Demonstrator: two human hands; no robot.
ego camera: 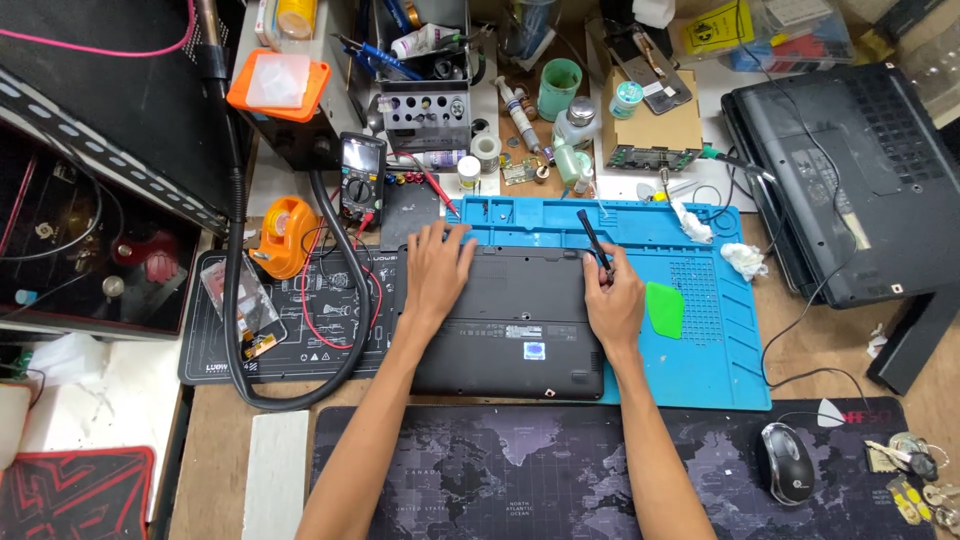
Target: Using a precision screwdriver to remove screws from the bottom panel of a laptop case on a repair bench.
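Head view: nearest the wearer, a dark desk mat [520, 470] printed with a world map lies across the front edge of the table [215, 470], with a black mouse [787, 463] and a bunch of keys [915, 470] at its right end. Beyond it, both forearms reach to a small black laptop [510, 325] lying underside up, partly on a blue work mat [700, 350] and partly on a black printed mat [290, 330]. The left hand [437, 270] lies flat with fingers spread on the rear left corner of the base. The right hand [612, 298] pinches a thin black screwdriver [593, 240], held nearly upright at the rear right edge; its tip is hidden by the fingers.

Judgement: the step is best done with the tool kept square to the fastener, light downward pressure, and the flat hand steadying the case against sliding.

A green plastic pick [664, 308] lies just right of the working hand. Farther back stand a multimeter [361, 177], an orange tape dispenser [287, 236], bottles, a green cup [559, 88] and a cardboard box [653, 125]. A second laptop [850, 180], also underside up, occupies the far right. The surface is crowded; cables cross the left side.
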